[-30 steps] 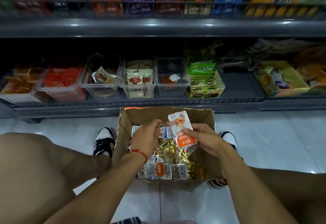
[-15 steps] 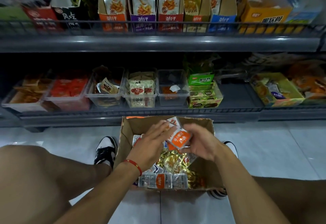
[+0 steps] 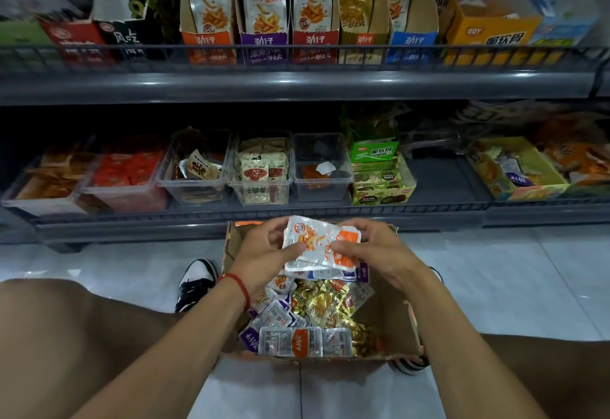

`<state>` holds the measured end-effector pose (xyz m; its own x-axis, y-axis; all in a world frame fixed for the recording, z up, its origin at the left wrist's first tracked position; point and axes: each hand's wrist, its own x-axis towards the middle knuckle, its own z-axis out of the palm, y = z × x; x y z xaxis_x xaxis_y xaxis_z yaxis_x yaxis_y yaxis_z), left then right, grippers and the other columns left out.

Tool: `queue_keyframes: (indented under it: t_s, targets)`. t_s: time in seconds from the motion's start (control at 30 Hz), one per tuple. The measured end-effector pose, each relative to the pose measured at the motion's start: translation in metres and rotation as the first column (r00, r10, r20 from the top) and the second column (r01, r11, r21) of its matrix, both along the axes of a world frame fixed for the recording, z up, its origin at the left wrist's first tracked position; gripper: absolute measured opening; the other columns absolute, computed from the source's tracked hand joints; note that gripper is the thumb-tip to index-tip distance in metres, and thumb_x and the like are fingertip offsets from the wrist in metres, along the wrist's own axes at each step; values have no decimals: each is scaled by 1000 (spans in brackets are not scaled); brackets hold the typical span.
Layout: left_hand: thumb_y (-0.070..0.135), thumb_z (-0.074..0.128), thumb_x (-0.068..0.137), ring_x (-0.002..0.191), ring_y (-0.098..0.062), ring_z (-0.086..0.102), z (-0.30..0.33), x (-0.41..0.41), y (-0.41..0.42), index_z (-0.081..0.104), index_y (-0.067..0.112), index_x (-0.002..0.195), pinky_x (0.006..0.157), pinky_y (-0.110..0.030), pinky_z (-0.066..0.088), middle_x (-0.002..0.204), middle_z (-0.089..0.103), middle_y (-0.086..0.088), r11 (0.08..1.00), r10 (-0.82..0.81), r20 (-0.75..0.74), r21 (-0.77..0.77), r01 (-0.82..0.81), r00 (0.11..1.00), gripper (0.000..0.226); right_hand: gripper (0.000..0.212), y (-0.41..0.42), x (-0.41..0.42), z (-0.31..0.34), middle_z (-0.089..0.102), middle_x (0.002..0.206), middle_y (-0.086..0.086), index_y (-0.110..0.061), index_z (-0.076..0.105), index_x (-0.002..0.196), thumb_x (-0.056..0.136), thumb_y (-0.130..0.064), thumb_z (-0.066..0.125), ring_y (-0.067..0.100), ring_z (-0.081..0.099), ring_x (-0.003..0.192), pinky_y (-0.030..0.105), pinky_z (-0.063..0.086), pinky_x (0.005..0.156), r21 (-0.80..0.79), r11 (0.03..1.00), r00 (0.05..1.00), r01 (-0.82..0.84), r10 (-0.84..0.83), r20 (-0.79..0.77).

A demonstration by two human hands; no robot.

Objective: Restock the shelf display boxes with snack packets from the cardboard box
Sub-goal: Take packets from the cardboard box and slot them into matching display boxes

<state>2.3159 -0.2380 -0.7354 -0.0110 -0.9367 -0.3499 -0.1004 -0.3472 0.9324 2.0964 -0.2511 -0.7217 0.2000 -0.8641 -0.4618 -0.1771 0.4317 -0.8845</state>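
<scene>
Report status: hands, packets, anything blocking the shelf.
Left hand and right hand both gripping orange-and-white packet stack above cardboard box. None shelved yet. Path to orange display box unobstructed.

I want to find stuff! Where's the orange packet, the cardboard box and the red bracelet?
orange packet point(image 3: 321, 243): head view, its white front.
cardboard box point(image 3: 394, 316): head view, inner right wall.
red bracelet point(image 3: 240, 286): head view, band across wrist.

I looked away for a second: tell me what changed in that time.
Both hands, left hand and right hand, have gathered the orange-and-white packets into a stack and lifted it above the cardboard box. The loose packets in the box and the shelf's display boxes stayed as they were.
</scene>
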Motion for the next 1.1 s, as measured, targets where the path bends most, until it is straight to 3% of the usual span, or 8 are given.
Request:
queue_keyframes:
  t_s: [0.1, 0.23, 0.37, 0.5, 0.7, 0.83, 0.97, 1.1]
  targets:
    - [2, 81, 78, 106, -23, 72, 8, -1, -5, 68, 18, 117, 96, -50, 56, 108, 77, -2, 996, 82, -141, 29, -79, 987, 44, 42, -6, 7, 3, 78, 103, 8, -10, 66, 119, 81, -16, 82, 26, 75, 96, 46, 61, 86, -9, 989, 981, 147, -145, 129]
    - [3, 82, 69, 110, -28, 70, 31, 3, -12, 60, 8, 130, 95, -51, 57, 116, 73, -11, 991, 131, -296, 3, -136, 946, 66, 39, -14, 15, 24, 77, 107, 8, -9, 66, 121, 85, -20, 77, 24, 75, 96, 31, 60, 67, -55, 987, 970, 150, -136, 202]
    - [5, 71, 87, 104, -25, 73, 67, 12, -21, 65, 10, 123, 80, -41, 62, 113, 75, -11, 999, 28, -370, -29, -41, 929, 37, 30, -26, 16, 58, 78, 101, 8, -10, 68, 117, 90, -22, 73, 22, 71, 78, 30, 58, 63, -223, 971, 992, 84, -60, 114]
    - [8, 58, 99, 102, -30, 73, 95, 22, -40, 63, 14, 124, 80, -49, 62, 113, 75, -14, 998, -60, -327, -22, 56, 943, 26, 28, -46, 21, 90, 78, 97, 8, -10, 67, 116, 92, -24, 71, 26, 73, 72, 29, 60, 58, -310, 951, 1000, 13, -3, 31]
    - [-15, 67, 85, 98, -26, 74, 137, 44, -73, 61, 19, 130, 79, -44, 62, 112, 74, -15, 978, -119, -205, -194, 78, 972, 57, 31, -79, 37, 140, 78, 96, 13, -6, 67, 115, 93, -28, 69, 29, 76, 77, 25, 61, 57, -330, 944, 1000, -14, 21, 20]
    - [-17, 69, 82, 101, -30, 73, 155, 54, -90, 62, 19, 128, 84, -47, 59, 117, 71, -18, 960, -84, -233, -279, 16, 969, 59, 34, -96, 52, 172, 78, 100, 13, -7, 65, 119, 91, -25, 72, 25, 74, 76, 22, 57, 54, -316, 949, 996, -16, 43, 79]
    - [-19, 69, 81, 103, -26, 72, 161, 63, -102, 63, 23, 125, 72, -34, 60, 120, 70, -15, 947, -50, -320, -317, -57, 946, 61, 31, -115, 70, 201, 78, 98, 8, -8, 64, 118, 90, -15, 74, 26, 74, 79, 26, 55, 55, -399, 913, 995, -84, 57, -78]
    - [-19, 69, 81, 105, -23, 72, 176, 70, -115, 60, 22, 125, 81, -35, 60, 115, 72, -11, 912, -11, -413, -377, -160, 911, 61, 25, -141, 87, 235, 79, 96, 2, -11, 68, 108, 87, -18, 77, 21, 75, 88, 34, 59, 67, -534, 832, 968, -150, 12, -253]
